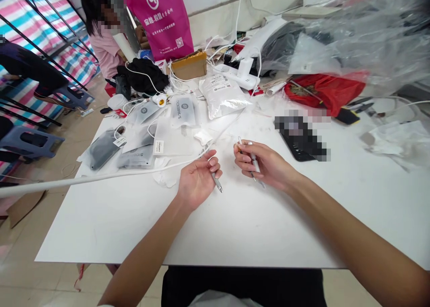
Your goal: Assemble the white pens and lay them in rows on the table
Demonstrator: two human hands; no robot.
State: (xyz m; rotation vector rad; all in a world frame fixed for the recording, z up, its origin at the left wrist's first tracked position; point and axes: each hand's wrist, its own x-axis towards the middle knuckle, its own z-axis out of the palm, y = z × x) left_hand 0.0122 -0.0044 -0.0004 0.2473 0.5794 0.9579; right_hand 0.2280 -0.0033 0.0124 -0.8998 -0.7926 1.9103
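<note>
My left hand [198,179] is closed around a slim grey pen [217,181], whose pointed silver tip slants down toward the white table [255,235]. To its right, my right hand [265,161] pinches slender pen-like pieces, among them a white and silver one [254,161]; their exact kind is hard to make out. A gap separates the two hands, both just above the tabletop. Close behind my left hand lies a small white packet [203,137]. A white cable [134,175] crosses in front of the view near my left wrist.
Frosted pouches [183,111] and a stuffed white bag [223,94] lie at the back left. A partly blurred black phone [297,139] rests right of my hands, before a red bag [329,90]. Clear plastic [363,34] heaps behind. A person in pink [106,52] sits beyond.
</note>
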